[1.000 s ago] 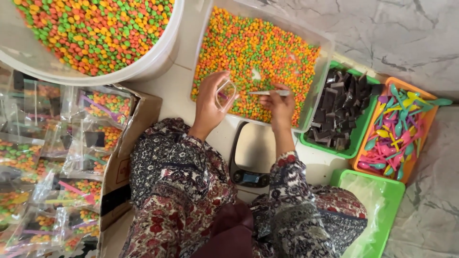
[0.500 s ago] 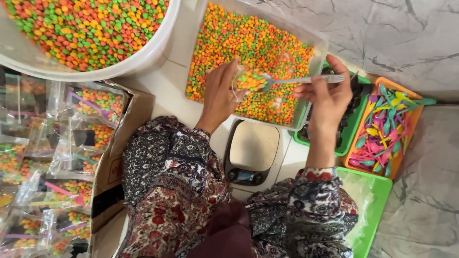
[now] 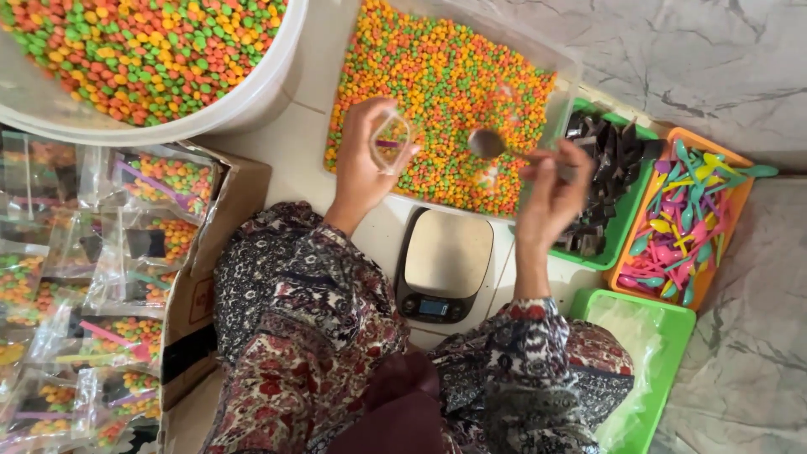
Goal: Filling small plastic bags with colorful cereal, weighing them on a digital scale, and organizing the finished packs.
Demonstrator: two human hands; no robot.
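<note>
Candy pellets (image 3: pixel 437 92) in orange, green and yellow fill a clear rectangular tub (image 3: pixel 565 63), seen from the head camera. Above the tub's near edge, a small clear bag (image 3: pixel 392 143) with a purple stick inside is pinched by the fingers of the left hand (image 3: pixel 363 164). A metal spoon (image 3: pixel 496 145) is gripped by its handle in the closed right hand (image 3: pixel 551 195), its bowl held over the pellets, just beside the bag but apart from it. A kitchen scale (image 3: pixel 444 265) lies below and between both hands. A green tray of dark pieces (image 3: pixel 607 181) and an orange tray of coloured plastic spoons (image 3: pixel 683 220) are placed to the right of the tub. A large white bowl (image 3: pixel 244 97) of the same pellets is seen at upper left, and filled bags (image 3: pixel 147 240) are stacked in a cardboard box (image 3: pixel 231 197).
</note>
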